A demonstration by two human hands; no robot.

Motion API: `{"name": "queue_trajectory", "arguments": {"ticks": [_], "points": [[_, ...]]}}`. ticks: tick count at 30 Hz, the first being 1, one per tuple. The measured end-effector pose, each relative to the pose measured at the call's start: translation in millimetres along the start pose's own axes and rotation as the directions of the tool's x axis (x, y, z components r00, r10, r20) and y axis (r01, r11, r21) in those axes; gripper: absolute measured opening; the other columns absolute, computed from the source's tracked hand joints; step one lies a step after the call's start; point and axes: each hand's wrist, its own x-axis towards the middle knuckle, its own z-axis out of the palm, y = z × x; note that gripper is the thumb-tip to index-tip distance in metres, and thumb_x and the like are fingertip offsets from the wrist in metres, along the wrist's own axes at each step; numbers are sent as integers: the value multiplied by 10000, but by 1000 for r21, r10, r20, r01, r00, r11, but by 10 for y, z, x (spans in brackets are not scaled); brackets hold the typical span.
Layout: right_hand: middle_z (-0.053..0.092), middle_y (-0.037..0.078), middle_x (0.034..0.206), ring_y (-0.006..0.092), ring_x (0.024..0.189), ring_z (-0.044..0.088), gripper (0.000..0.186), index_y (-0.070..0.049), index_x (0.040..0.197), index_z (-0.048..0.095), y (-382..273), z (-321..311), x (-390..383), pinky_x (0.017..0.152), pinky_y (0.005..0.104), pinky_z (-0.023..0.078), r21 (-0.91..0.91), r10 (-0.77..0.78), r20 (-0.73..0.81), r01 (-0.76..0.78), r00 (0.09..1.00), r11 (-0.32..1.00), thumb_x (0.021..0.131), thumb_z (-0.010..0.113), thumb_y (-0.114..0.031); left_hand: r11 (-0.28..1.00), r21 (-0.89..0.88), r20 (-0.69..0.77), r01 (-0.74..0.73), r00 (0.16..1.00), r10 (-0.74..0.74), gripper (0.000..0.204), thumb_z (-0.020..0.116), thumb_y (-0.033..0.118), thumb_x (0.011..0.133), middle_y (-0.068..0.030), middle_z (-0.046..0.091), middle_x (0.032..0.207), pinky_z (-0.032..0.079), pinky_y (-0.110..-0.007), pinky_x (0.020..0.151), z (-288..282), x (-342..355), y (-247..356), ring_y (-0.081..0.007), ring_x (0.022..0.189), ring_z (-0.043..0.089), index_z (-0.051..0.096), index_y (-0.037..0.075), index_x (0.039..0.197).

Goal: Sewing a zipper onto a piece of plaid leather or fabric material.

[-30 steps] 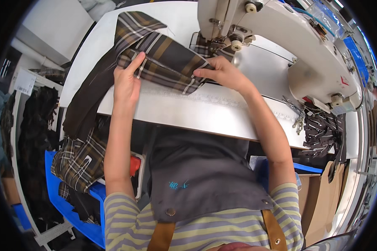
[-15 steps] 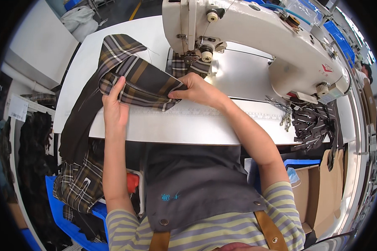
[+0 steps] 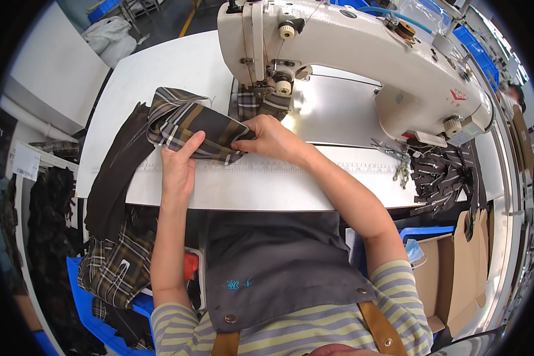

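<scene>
Both my hands hold a plaid cloth piece (image 3: 204, 118) in black, brown and white, raised over the front of the sewing table. My left hand (image 3: 180, 166) grips its near edge, thumb on top and fingers underneath. At the cloth's right end, my right hand (image 3: 274, 140) pinches it between thumb and fingers, close to the sewing machine's needle area. Plain dark fabric (image 3: 115, 178) trails from the left side and hangs over the table's front edge. Another bit of plaid cloth (image 3: 247, 105) lies under the machine head, partly hidden.
The white sewing machine (image 3: 350, 56) spans the table's far right. Small scissors (image 3: 390, 151) and a heap of dark zippers (image 3: 439, 175) lie at right. Below the table are a blue bin (image 3: 80, 291) with plaid cloth at left and a cardboard box (image 3: 457, 273) at right.
My left hand has slid right, closer to my right hand. The cloth's far left end has folded down, and the zipper that showed along the piece is now out of sight.
</scene>
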Motion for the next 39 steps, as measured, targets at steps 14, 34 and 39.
{"name": "queue_trajectory", "arguments": {"ticks": [14, 34, 39], "points": [[665, 195, 793, 331, 777, 654, 252, 51, 900, 661, 0, -17, 2, 699, 395, 493, -159, -21, -12, 19, 1000, 987, 743, 711, -140, 999, -21, 61, -37, 997, 38, 348, 655, -67, 788, -72, 657, 1056, 508, -308, 858, -37, -19, 10, -160, 945, 639, 596, 18, 1121], [673, 69, 964, 257, 971, 581, 222, -56, 952, 687, 161, -56, -38, 880, 377, 413, -585, -377, -164, 217, 912, 781, 734, 704, -94, 989, -112, 83, -93, 991, 103, 327, 651, -71, 797, -61, 659, 1070, 485, -302, 882, -116, -32, 4, -142, 964, 624, 614, 14, 1110], [667, 130, 933, 303, 892, 599, 197, -25, 930, 670, 87, -188, -77, 790, 387, 461, -576, -344, -101, 227, 934, 785, 738, 704, -56, 994, -93, 23, -61, 998, 63, 329, 619, -82, 812, -84, 658, 1092, 500, -322, 887, -132, 5, 81, -163, 985, 631, 606, 5, 1130]]}}
